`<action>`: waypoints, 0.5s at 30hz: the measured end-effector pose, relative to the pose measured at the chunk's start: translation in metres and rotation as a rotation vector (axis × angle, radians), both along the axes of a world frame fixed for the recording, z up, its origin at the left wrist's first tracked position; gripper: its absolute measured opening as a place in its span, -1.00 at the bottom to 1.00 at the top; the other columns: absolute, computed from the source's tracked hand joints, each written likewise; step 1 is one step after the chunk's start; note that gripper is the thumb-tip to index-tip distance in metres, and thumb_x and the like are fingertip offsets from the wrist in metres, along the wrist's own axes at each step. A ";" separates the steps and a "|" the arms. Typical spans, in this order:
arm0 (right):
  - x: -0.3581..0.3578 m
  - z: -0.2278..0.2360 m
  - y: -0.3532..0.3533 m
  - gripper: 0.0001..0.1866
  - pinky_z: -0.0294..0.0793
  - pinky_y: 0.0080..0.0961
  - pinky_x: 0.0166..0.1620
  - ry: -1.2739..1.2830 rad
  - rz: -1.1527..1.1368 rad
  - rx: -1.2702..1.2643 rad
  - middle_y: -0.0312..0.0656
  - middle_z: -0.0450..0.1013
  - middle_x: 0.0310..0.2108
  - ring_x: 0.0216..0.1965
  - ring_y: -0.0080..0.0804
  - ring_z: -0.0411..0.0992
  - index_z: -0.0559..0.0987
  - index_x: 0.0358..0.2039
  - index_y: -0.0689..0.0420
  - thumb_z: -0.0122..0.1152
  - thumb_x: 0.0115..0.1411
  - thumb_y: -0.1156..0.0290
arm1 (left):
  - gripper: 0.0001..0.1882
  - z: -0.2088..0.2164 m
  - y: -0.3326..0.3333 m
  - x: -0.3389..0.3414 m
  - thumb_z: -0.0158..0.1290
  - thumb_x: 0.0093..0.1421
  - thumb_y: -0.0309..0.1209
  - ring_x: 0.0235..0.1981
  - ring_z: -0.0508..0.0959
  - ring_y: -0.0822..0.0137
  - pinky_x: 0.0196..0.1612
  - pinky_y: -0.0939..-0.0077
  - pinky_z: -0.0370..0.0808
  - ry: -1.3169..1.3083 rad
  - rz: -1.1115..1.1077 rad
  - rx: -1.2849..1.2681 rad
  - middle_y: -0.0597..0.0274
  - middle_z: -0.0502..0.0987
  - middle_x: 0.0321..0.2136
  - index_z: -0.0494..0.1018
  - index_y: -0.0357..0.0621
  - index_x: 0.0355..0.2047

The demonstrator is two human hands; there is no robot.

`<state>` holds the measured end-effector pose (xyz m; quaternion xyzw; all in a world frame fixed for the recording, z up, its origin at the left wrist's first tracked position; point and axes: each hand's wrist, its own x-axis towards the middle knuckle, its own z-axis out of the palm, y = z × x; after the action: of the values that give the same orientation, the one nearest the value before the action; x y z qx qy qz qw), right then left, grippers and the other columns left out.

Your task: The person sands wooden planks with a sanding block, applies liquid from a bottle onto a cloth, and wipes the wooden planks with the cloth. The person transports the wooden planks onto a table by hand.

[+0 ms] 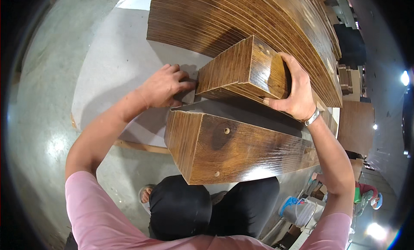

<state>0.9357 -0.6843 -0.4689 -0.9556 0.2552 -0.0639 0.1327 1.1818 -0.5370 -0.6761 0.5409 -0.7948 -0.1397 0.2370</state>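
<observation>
My right hand (pixel 297 92) spans the top of a short stack of brown wood-grain panels (pixel 224 71), its thumb on the near side and its fingers over the far side. This stack stands on edge, its cut ends facing left. Beside its lower left corner is my left hand (pixel 166 86), fingers loosely bent and apart, with nothing visible in them; I cannot tell whether a fingertip touches the panels. Closer to me lies a longer stack of glossy brown panels (pixel 254 148). Two small round holes or marks show on its top panel.
Behind stands a tall, long stack of similar panels (pixel 189 23). The stacks rest on a pale sheet (pixel 112 56) with a wooden edge strip (pixel 142 147) beneath. A white bucket (pixel 297 211) with a blue item stands on the right, and another person (pixel 371 198) is farther off.
</observation>
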 end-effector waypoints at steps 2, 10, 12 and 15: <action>0.000 -0.001 0.000 -0.09 0.40 -0.34 0.00 0.016 0.010 -0.016 0.05 0.43 -0.13 -0.09 -0.06 0.43 0.36 0.01 0.30 0.46 -0.44 0.23 | -0.22 0.006 -0.002 -0.004 0.36 -0.39 -0.33 -0.07 0.37 0.07 0.04 0.25 0.36 0.003 0.016 0.067 0.13 0.44 -0.06 0.45 0.03 -0.01; 0.002 0.001 0.000 -0.12 0.41 -0.31 -0.02 -0.033 0.025 -0.047 0.03 0.43 -0.16 -0.11 -0.05 0.43 0.37 -0.01 0.27 0.45 -0.42 0.18 | -0.25 0.011 -0.002 -0.004 0.34 -0.36 -0.38 -0.08 0.38 0.06 0.01 0.23 0.38 -0.026 0.037 0.053 0.11 0.44 -0.09 0.44 -0.07 -0.02; 0.001 0.002 0.001 -0.11 0.38 -0.28 0.01 -0.010 0.029 -0.066 0.07 0.42 -0.13 -0.08 -0.03 0.41 0.36 0.00 0.29 0.45 -0.40 0.16 | -0.26 0.019 0.002 0.006 0.34 -0.33 -0.38 -0.09 0.39 0.05 0.00 0.24 0.38 0.074 0.187 0.006 0.09 0.45 -0.10 0.43 -0.09 -0.01; -0.003 -0.001 -0.001 -0.10 0.36 -0.27 0.05 -0.002 0.034 -0.087 0.11 0.41 -0.08 -0.03 0.00 0.39 0.36 0.00 0.33 0.45 -0.38 0.15 | -0.35 0.051 0.012 0.006 0.33 -0.18 -0.36 -0.13 0.48 0.20 -0.07 0.38 0.44 0.395 0.429 -0.006 0.10 0.49 -0.13 0.44 -0.12 0.00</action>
<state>0.9329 -0.6850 -0.4698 -0.9646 0.2358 -0.0737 0.0922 1.1881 -0.5254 -0.6251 0.6584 -0.6009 -0.1868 0.4130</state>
